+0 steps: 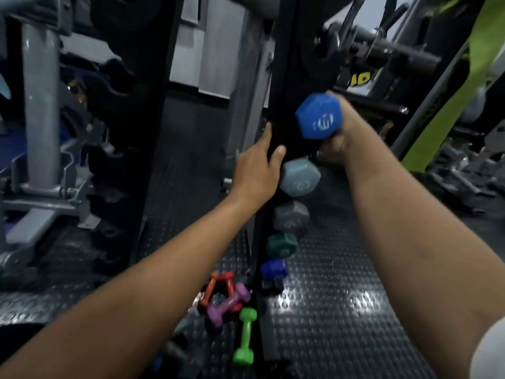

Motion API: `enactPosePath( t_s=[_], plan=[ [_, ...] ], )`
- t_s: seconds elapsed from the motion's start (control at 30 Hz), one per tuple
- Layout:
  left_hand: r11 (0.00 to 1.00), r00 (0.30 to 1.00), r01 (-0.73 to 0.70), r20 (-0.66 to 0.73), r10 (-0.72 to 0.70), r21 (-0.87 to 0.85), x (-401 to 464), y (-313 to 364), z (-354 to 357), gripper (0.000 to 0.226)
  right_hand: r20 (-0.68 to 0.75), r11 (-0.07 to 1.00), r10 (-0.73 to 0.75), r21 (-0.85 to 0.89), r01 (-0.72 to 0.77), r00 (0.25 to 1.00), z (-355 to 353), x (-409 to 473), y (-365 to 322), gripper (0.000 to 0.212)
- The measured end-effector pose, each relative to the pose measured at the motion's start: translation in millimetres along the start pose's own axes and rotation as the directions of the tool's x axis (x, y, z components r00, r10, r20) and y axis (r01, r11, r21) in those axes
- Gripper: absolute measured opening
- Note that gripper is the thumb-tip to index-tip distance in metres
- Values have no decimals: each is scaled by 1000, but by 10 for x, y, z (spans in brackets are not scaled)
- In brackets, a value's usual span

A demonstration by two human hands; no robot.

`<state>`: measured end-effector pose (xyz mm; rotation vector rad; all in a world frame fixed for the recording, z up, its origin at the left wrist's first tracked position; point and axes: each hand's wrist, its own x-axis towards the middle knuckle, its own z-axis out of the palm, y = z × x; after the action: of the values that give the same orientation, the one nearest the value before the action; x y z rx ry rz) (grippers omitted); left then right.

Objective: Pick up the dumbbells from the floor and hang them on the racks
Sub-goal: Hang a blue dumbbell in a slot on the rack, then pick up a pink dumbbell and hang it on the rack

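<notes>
The studded black floor [341, 310] is stretching out beneath both arms, and the tall black rack [284, 77] is rising up the middle between the two hands. The left hand [257, 170] is gripping the rack's upright, fingers [266, 138] wrapped behind its edge and thumb lying on the front face. Just right of that thumb, a pale blue dumbbell [300, 177] is hanging on the rack, with a grey dumbbell [291, 218], a dark green dumbbell [282, 244] and a dark blue dumbbell [274, 270] sitting below it in turn, each smaller than the last. The right hand [344, 132] is holding a bright blue dumbbell [318, 116] by its handle beside the rack, above the pale blue one; its fingers are curling round the bar, mostly hidden, and the hexagonal end with a white logo is facing the camera. Far below the left hand's fingers, on the floor, a purple dumbbell [228, 306], an orange dumbbell [216, 287] and a green dumbbell [246, 337] are lying close together.
</notes>
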<state>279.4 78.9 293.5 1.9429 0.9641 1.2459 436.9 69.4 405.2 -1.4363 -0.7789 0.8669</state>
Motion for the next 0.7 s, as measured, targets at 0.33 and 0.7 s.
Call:
enactPosePath(
  t_s=[0.33, 0.7],
  plan=[
    [1000, 1000, 18, 18, -17, -15, -320, 39, -6, 67, -87, 970, -244, -10, 244, 966, -6, -574, 334, 50],
    [993, 993, 71, 83, -79, 97, -1466, -486, -140, 54, -217, 885, -424, -307, 351, 879, 116, -1894, 1496, 28]
  ],
)
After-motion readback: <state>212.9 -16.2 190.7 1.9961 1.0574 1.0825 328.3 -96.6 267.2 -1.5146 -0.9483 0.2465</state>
